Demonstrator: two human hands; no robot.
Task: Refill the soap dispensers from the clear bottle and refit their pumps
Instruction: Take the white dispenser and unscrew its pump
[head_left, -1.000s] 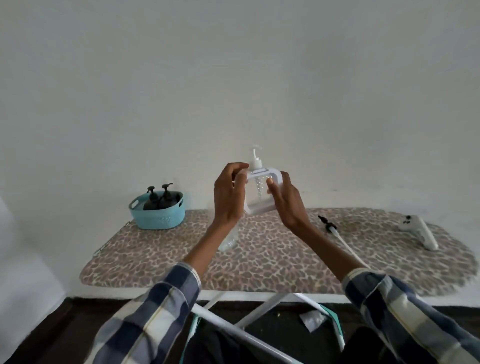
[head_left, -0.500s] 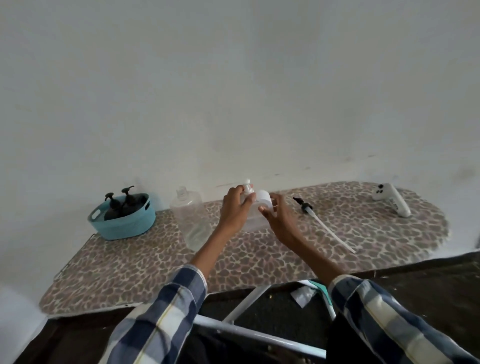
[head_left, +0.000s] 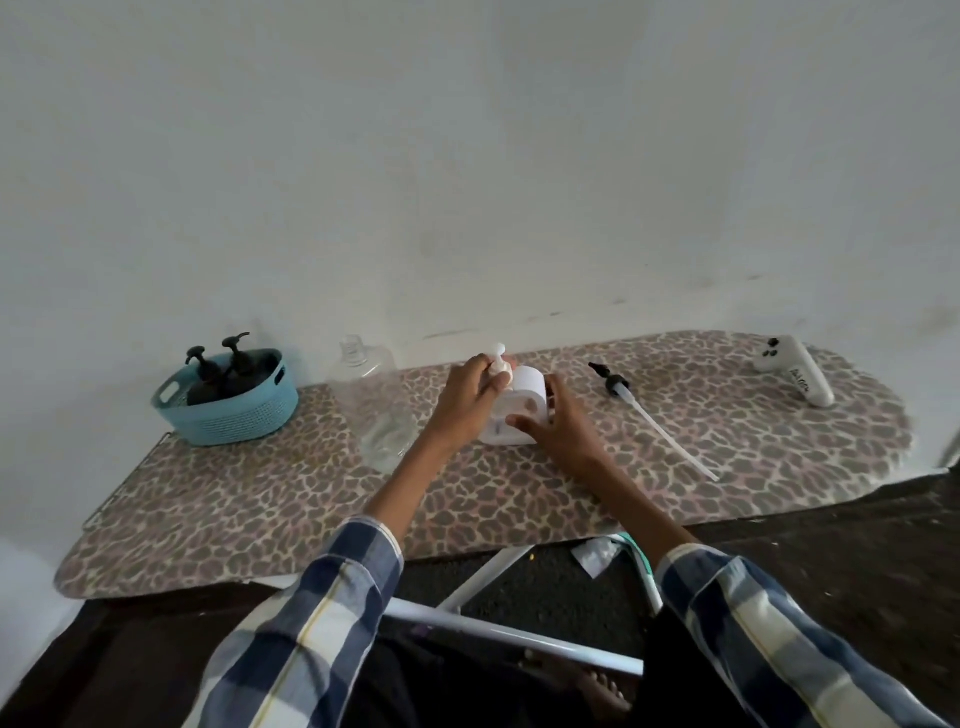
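White soap dispenser (head_left: 514, 413) standing on the leopard-print ironing board (head_left: 519, 499), near its far edge, about midway along. White pump (head_left: 501, 364) seated on top, nozzle up. Left hand (head_left: 467, 400) curled round the pump's neck and the dispenser's upper left side, thumb and fingers clamped there. Right hand (head_left: 556, 423) pressed against the dispenser's right and front faces, fingers bent round the body and holding it steady. Both sleeves (head_left: 311, 623) in blue-and-white plaid, forearms bare.

Just left of the dispenser, partly behind the left wrist: clear bottle (head_left: 376, 410), upright, neck open, a little liquid showing near the bottom. Farther left, at the board's far corner: teal basket (head_left: 234, 415) holding two black pump bottles (head_left: 223, 376), side by side, pump heads poking above the rim.

Right of the dispenser, apart from it: loose black pump head with long white dip tube (head_left: 654, 421), lying flat on the cover, tube slanting toward the near right. Well beyond, at the board's rounded right end: white game controller (head_left: 795, 374), lying on its side.

Behind everything, plain pale wall (head_left: 467, 156). Below the board's near edge: white metal legs (head_left: 493, 613), dark floor (head_left: 831, 561), a scrap of white paper (head_left: 597, 556), and a bare foot (head_left: 602, 691).
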